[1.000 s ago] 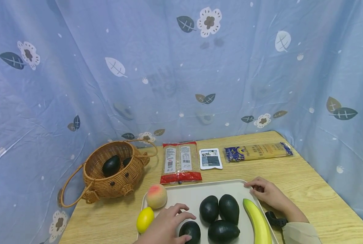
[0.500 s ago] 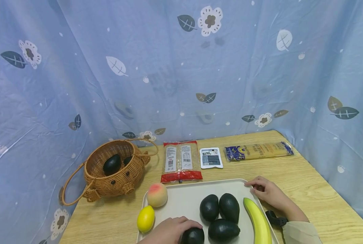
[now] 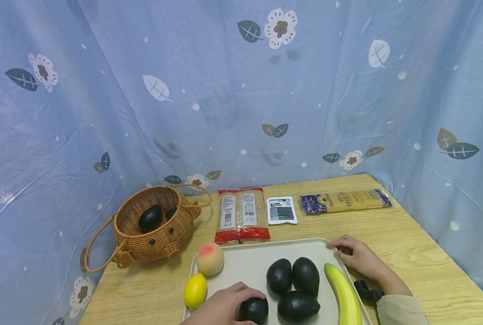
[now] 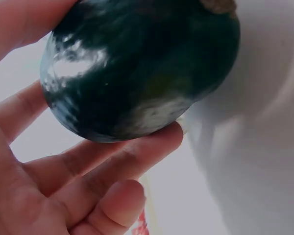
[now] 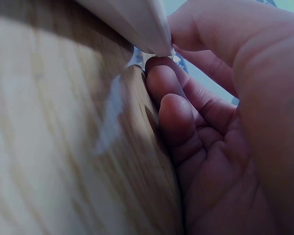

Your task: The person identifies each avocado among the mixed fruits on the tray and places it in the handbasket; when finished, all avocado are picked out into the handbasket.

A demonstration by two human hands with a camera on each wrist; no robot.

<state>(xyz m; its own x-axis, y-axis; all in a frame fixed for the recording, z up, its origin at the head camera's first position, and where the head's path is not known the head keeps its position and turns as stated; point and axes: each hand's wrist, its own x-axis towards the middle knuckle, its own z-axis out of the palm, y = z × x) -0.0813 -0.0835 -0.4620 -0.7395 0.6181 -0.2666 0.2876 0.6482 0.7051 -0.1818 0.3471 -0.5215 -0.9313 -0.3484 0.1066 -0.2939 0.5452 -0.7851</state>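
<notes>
In the head view, my left hand (image 3: 224, 305) grips a dark green avocado (image 3: 255, 310) at the near side of a cream tray (image 3: 241, 257). The left wrist view shows fingers (image 4: 120, 159) curled along the glossy side of this avocado (image 4: 137, 68). Several other avocados (image 3: 298, 306) lie close together to its right on the tray. My right hand (image 3: 359, 257) holds the tray's far right corner. Thumb and fingers meet at the tray's rim (image 5: 137, 24) in the right wrist view, and other fingers lie curled beside the wooden table.
A banana (image 3: 344, 295) lies along the tray's right side. A peach (image 3: 210, 259) and a lemon (image 3: 195, 291) sit at its left edge. Behind stand a wicker basket (image 3: 160, 246) with dark avocados inside, a red-ended bag (image 3: 242, 214), a white packet (image 3: 282, 211) and a noodle pack (image 3: 347, 201).
My left hand, earlier spread above the avocado, has closed round it and shifted it slightly. The right hand stays at the tray's corner.
</notes>
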